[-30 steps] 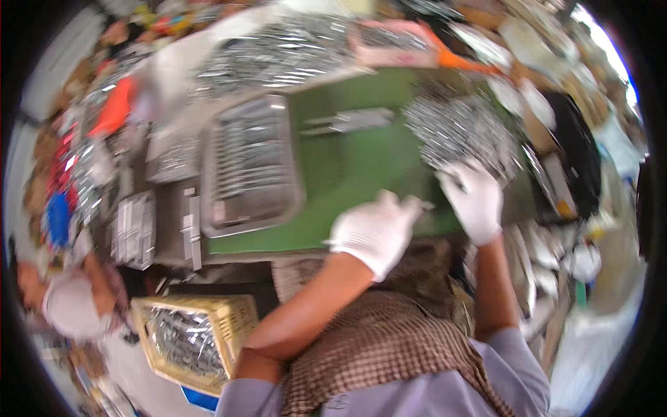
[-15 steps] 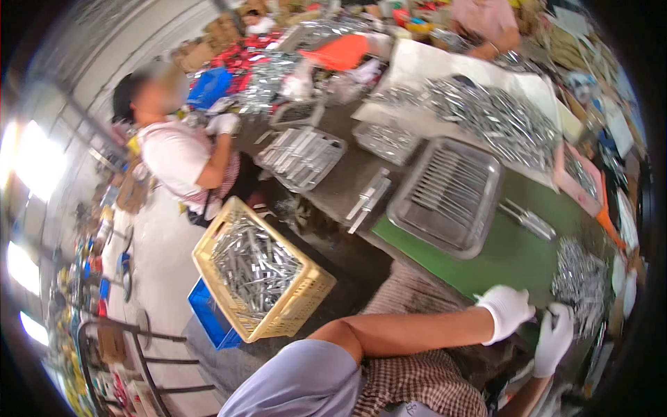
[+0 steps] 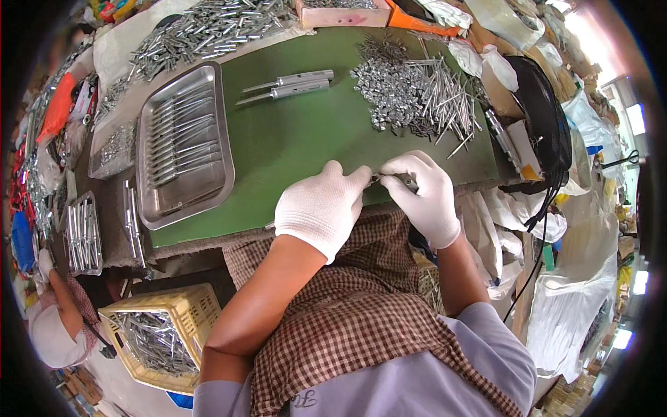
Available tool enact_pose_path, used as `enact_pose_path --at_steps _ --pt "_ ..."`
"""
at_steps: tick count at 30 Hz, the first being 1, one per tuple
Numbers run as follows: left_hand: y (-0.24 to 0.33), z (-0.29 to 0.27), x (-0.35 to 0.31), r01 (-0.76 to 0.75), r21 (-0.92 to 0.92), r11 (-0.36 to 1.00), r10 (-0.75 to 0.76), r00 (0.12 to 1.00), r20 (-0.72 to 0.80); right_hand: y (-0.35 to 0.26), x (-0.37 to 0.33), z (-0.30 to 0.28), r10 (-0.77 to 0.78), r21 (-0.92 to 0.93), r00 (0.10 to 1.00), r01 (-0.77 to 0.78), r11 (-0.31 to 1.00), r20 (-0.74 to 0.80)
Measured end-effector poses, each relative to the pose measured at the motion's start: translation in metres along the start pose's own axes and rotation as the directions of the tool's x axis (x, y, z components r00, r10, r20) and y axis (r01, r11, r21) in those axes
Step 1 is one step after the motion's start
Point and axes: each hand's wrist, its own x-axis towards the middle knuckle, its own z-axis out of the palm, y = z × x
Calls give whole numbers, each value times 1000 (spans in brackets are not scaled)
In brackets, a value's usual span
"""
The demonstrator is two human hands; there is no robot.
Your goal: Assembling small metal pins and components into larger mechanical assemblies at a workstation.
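My left hand [image 3: 321, 206], in a white knit glove, is closed with thumb and fingertips pinching a small metal part [image 3: 375, 178] over the front edge of the green mat. A bit of pale metal [image 3: 270, 226] shows beside its wrist; the palm hides whether it belongs to the same piece. My right hand [image 3: 425, 200], gloved too, meets it fingertip to fingertip, closed round a silvery metal piece [image 3: 411, 185] that is mostly covered. Beyond them lie a pile of small metal fittings [image 3: 392, 94] and a heap of thin metal rods [image 3: 455, 104].
Two thin-shafted metal tools [image 3: 300, 88] lie on the green mat [image 3: 278, 146]. Left of them, a steel tray [image 3: 228, 182] holds several similar tools. A yellow crate [image 3: 201, 309] of metal pieces stands low at left, near another person [image 3: 59, 323]. A black bag [image 3: 538, 118] sits at right.
The view has swung to the right, bringing both hands and the piles of parts toward the middle. My fingertips are now close together on the small metal part.
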Motion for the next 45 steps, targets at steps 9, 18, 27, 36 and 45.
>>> enact_pose_path --at_steps 9,18,27,36,45 --pt "4 -3 -3 23 24 999 -24 999 28 -6 5 -2 35 -120 993 -21 993 111" --pt "-2 -4 0 -45 113 993 34 995 97 -4 22 -14 -26 73 971 9 997 239" --pt "5 -10 5 -9 116 993 -10 986 164 5 36 35 268 997 960 -74 -24 78" --pt "10 -9 15 -58 185 981 28 986 162 -1 29 42 256 968 966 -27 248 -39" --pt "10 -6 13 -57 76 995 54 997 49 1 5 5 369 698 916 -163 697 -155"
